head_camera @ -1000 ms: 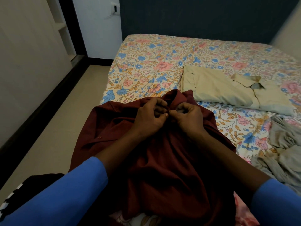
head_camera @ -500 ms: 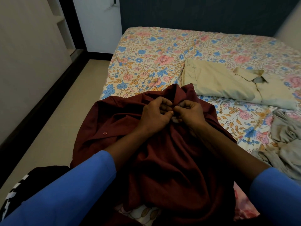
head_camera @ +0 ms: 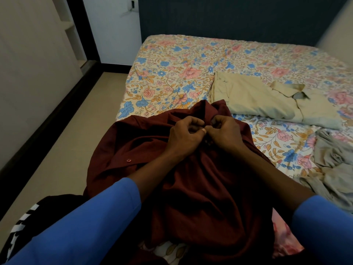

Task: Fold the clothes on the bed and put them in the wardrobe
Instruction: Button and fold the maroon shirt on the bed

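Maroon shirt [head_camera: 191, 178] bunched at the near edge of the floral bed [head_camera: 172, 73], just in front of the folded beige shirt [head_camera: 267, 100], left hand [head_camera: 183, 135] and right hand [head_camera: 225, 132] pinching its placket near the collar, probably buttoning, could easily skip a buttonhole and fold crooked.

Floral bed [head_camera: 172, 73] carries maroon shirt [head_camera: 200, 188], beige shirt [head_camera: 254, 100], grey garment [head_camera: 336, 169].
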`<state>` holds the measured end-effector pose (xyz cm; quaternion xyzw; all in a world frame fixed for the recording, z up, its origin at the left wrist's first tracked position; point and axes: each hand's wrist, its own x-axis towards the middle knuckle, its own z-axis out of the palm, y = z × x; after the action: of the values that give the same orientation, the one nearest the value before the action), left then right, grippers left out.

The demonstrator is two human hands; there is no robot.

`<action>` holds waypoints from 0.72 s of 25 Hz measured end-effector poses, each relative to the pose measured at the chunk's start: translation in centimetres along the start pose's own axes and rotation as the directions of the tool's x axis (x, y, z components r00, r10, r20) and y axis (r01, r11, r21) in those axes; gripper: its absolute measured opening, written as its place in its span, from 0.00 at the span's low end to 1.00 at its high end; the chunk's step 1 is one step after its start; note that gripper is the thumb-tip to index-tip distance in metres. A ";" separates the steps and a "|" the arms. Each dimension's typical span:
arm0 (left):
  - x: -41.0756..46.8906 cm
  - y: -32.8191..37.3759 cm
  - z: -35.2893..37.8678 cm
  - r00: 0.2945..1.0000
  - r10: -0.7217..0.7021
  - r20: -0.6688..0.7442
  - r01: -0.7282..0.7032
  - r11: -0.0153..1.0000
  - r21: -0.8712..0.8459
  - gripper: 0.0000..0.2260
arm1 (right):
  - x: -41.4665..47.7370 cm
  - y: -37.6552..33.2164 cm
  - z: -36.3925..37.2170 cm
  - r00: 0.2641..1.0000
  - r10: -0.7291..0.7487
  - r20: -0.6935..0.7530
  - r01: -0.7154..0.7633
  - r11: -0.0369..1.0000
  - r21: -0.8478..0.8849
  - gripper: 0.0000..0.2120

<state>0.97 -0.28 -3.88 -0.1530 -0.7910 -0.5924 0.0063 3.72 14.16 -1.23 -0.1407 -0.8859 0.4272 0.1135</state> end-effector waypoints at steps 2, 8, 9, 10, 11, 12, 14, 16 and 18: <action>-0.2 0.3 0.7 0.998 -0.054 0.037 0.057 0.995 -0.083 0.09 | -0.1 0.1 0.1 0.989 -0.124 -0.082 0.104 0.971 -0.215 0.07; 0.2 0.9 1.5 0.942 -0.298 0.156 0.335 0.800 -0.498 0.10 | 0.6 1.1 -0.1 0.965 -0.250 -0.083 0.211 0.923 -0.322 0.04; 0.1 1.0 1.5 0.935 -0.310 0.174 0.355 0.783 -0.511 0.11 | 0.8 1.1 -0.5 0.968 -0.244 -0.063 0.211 0.923 -0.321 0.04; 0.1 1.1 1.4 0.930 -0.316 0.187 0.367 0.777 -0.512 0.12 | 0.9 1.2 -0.8 0.974 -0.226 -0.033 0.204 0.927 -0.316 0.03; 0.0 1.0 1.4 0.927 -0.321 0.195 0.376 0.775 -0.508 0.12 | 0.9 1.2 -1.1 0.979 -0.203 -0.004 0.192 0.932 -0.306 0.04; 0.0 0.9 1.4 0.925 -0.322 0.200 0.379 0.781 -0.496 0.12 | 0.9 1.2 -1.2 0.982 -0.191 0.010 0.185 0.932 -0.311 0.06; 0.1 0.6 1.6 0.929 -0.309 0.203 0.369 0.815 -0.447 0.12 | 0.7 1.4 -1.1 0.977 -0.211 -0.012 0.190 0.905 -0.380 0.12; 0.2 0.5 1.8 0.930 -0.300 0.211 0.364 0.828 -0.426 0.12 | 0.7 1.3 -1.0 0.961 -0.276 -0.020 0.226 0.823 -0.520 0.13; 0.3 0.5 1.8 0.925 -0.314 0.213 0.379 0.808 -0.451 0.11 | 0.9 0.9 -1.1 0.938 -0.345 0.008 0.286 0.766 -0.576 0.11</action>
<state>1.16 1.64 -3.90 -0.0402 -0.6306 -0.7511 -0.1911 3.38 15.81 -1.18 -0.0379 -0.9766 0.1106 0.1803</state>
